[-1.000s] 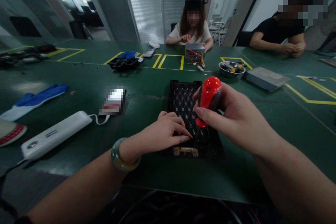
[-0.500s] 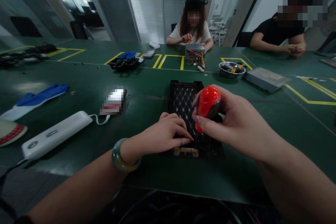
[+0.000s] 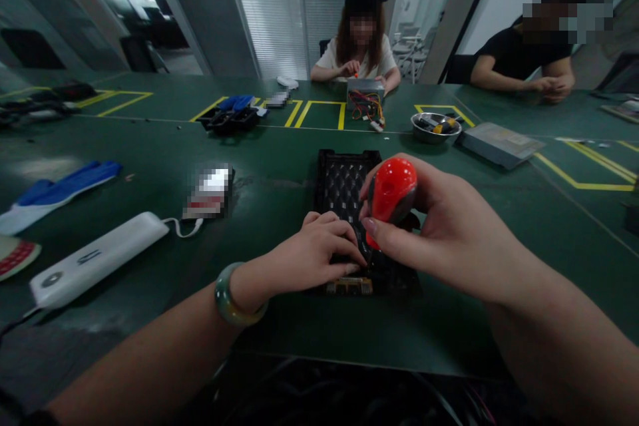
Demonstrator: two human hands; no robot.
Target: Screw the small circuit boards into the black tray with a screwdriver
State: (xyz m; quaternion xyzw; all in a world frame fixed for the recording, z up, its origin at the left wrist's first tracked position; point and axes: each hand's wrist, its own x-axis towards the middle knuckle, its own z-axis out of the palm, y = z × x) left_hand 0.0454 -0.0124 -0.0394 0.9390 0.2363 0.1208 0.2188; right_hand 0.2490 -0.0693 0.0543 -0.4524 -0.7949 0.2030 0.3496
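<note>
A black tray-like housing (image 3: 344,180) with a quilted inner surface lies on the green table. At its near end sits a small brown circuit board (image 3: 349,286) with metal connectors. My right hand (image 3: 439,226) is wrapped round the handle of a red and black screwdriver (image 3: 394,190), held upright over the housing's near right part; its thin shaft points down beside my left fingertips. My left hand (image 3: 314,249) rests on the near left part of the housing, fingers close together and pointing right. Whether those fingertips pinch something small is hidden.
To the left are a white power strip (image 3: 100,263), a phone (image 3: 210,193) on a cable and a blue-white glove (image 3: 60,190). Farther back stand a metal bowl (image 3: 435,128), a grey metal panel (image 3: 502,143) and a black tray (image 3: 229,118). Two people sit across the table.
The whole view has shifted slightly, so the table items appear a little farther left. Both hands keep nearly the same pose on the housing, with the screwdriver still in my right hand.
</note>
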